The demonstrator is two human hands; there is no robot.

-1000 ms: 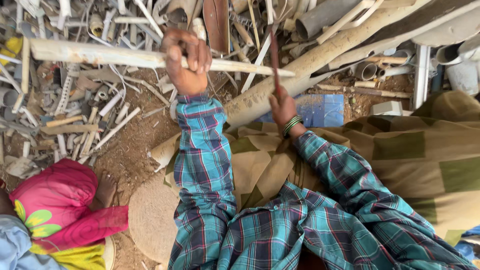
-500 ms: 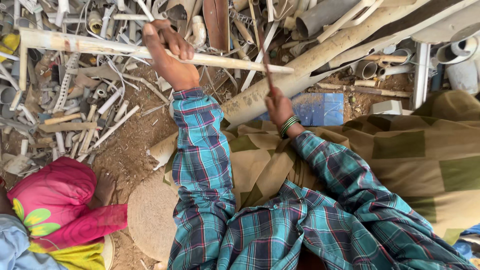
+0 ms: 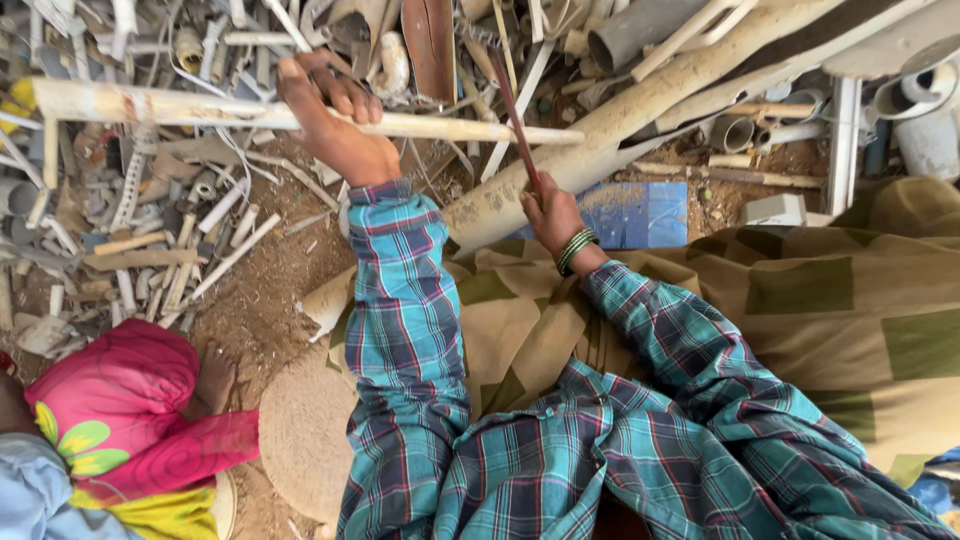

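A: What changed?
B: The left hand (image 3: 335, 125), clamped on the long pale pipe (image 3: 160, 105), moved left. The right hand (image 3: 552, 212) grips the raised reddish blade (image 3: 512, 115) above it, tilted more.

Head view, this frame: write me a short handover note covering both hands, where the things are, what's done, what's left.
Left hand: gripped around a long pale plastic pipe, held level above the scrap pile.
Right hand: closed on a thin reddish-brown blade, raised and pointing up, near the pipe's right end.
Thick dirty pipe lies diagonally beneath.
Done: pipe lifted, blade in hand.
Left: the pipe shows no cut; the blade is not on it.
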